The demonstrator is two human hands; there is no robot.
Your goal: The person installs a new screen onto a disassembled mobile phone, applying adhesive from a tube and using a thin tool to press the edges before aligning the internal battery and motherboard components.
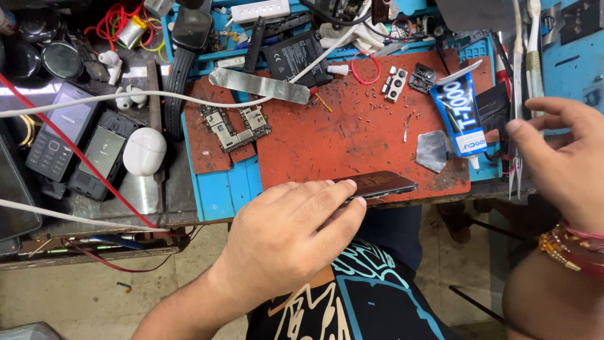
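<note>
1. The left hand (286, 236) lies flat over the near end of a dark phone (377, 184), fingers together and pressing down on it. The phone sits at the front edge of the red work mat (352, 135), its far end sticking out past the fingertips. To do this well, I judge the palm should keep the phone pinned flat so it cannot slide off the bench edge.

2. The right hand (560, 157) hovers at the right side of the bench, fingers loosely spread and curled, holding nothing that I can see. It is nearest the tweezers (517, 94) standing along the right edge, and the blue-and-white glue tube (458, 113) lies just to their left. A steady approach matters here, since thin tools stand close together.

3. A grey scrap of foil or film (433, 151) lies touching the tube's nozzle end. Any reach to the tube should come from above so the scrap is not dragged.

4. Tiny screws (365, 104) are scattered over the mat beyond the phone. I judge the risk is a sleeve or wrist sweeping them away, so both hands are best kept low and near the front edge.

5. A bare circuit board (234, 126) rests on the left of the mat, well apart from the phone, with a flat metal strip (258, 85) behind it. Neither needs touching; keeping clear of them avoids knocking small parts loose.
</note>
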